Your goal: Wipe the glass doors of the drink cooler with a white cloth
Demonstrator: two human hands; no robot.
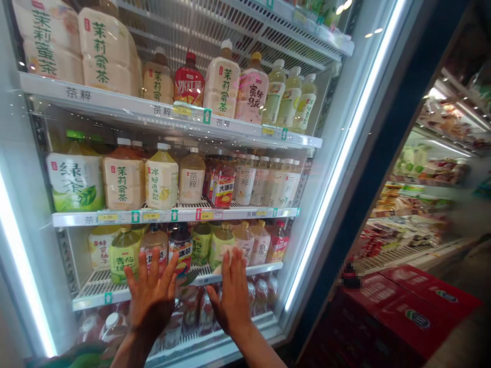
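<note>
My left hand (151, 291) is raised with its fingers spread in front of the lower shelf of a lit drinks fridge. Behind its fingertips stand a green-labelled bottle (125, 255) and dark-labelled tea bottles (180, 245). To the right, my right hand (232, 294) is held up with fingers stretched out and close together, thumb apart. Its fingertips overlap a pale green bottle (221, 240), where a whitish patch shows that I cannot make out. Neither hand is wrapped round a bottle. Whether the fingers touch a glass door in front of the shelves, I cannot tell.
Bottles fill the upper shelf (126, 97), the middle shelf (233, 213) and the bottom of the fridge. A bright light strip (345, 153) runs along the right frame. Beyond it are red boxes (414, 306) and another chilled display (425, 204) with packed goods.
</note>
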